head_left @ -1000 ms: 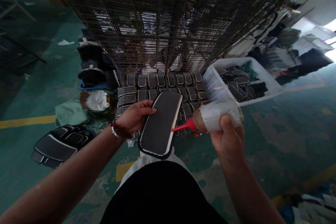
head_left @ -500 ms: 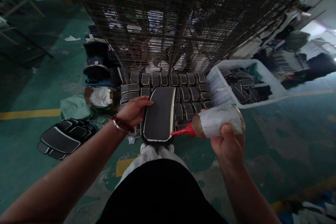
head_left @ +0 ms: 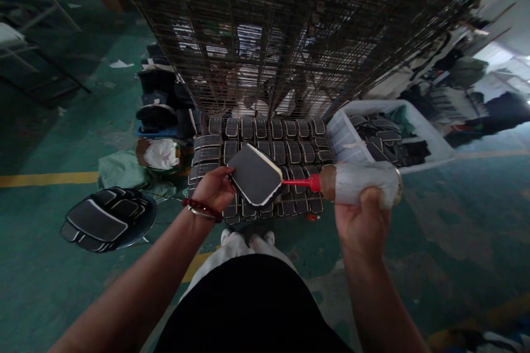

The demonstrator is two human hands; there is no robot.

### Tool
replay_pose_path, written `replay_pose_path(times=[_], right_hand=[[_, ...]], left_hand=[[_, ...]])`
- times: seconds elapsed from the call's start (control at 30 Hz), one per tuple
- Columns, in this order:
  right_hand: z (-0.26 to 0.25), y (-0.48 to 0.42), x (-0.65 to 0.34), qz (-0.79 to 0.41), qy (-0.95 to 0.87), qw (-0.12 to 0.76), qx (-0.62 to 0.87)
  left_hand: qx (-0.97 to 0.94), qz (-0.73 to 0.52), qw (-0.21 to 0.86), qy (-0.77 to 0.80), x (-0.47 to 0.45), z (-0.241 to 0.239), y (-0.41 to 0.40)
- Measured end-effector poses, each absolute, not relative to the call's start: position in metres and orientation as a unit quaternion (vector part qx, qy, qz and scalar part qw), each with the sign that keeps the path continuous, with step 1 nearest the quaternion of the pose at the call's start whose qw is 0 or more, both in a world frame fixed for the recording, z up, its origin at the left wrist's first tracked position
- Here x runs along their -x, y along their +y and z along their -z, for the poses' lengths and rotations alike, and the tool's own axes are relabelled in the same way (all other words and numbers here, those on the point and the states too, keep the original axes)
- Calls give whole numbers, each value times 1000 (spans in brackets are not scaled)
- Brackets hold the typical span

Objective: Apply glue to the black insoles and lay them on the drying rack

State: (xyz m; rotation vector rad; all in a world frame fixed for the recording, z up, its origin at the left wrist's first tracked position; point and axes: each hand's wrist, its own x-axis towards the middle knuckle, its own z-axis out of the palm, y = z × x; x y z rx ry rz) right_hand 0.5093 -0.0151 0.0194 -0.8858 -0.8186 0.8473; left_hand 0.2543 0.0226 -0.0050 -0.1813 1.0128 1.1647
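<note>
My left hand (head_left: 215, 190) grips a dark flat panel (head_left: 254, 174) by its left edge. A pale line of what looks like glue runs along the panel's border, thickest on its upper right side. My right hand (head_left: 364, 220) is wrapped round a glue bottle (head_left: 356, 182), a brownish body covered in white wrapping, held on its side. Its red nozzle (head_left: 302, 182) points left, with the tip at the panel's right corner. Beneath the panel, rows of similar dark pieces with pale borders (head_left: 292, 151) lie on a wire rack.
Tall wire racks (head_left: 265, 38) stand ahead. A white plastic bin (head_left: 343, 132) of dark pieces is at the right. At the left are a round stool (head_left: 143, 226) carrying dark pieces, an open container with white lining (head_left: 161, 153), and stacked dark items (head_left: 157, 88).
The panel has turned in my left hand, its glued long side now slanting down to the right. It sits farther from my body. The bottle has shifted slightly up and right.
</note>
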Motion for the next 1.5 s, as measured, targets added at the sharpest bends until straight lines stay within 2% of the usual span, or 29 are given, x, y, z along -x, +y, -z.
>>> replay_pose_path(times=[0.47, 0.9, 1.2, 1.33, 1.5], right_hand=[[-6, -15, -502, -386, -362, 755, 388], [5, -35, -492, -455, -371, 703, 400], [-5, -10, -504, -376, -361, 764, 380], [8, -25, -493, -462, -328, 727, 388], [20, -25, -486, -637, -134, 658, 379]], left_hand=[[159, -564, 670, 456, -265, 11, 21], [178, -572, 655, 461, -265, 11, 25], [173, -569, 662, 456, -269, 2, 21], [178, -578, 654, 455, -264, 11, 23], [204, -592, 626, 465, -253, 31, 32]])
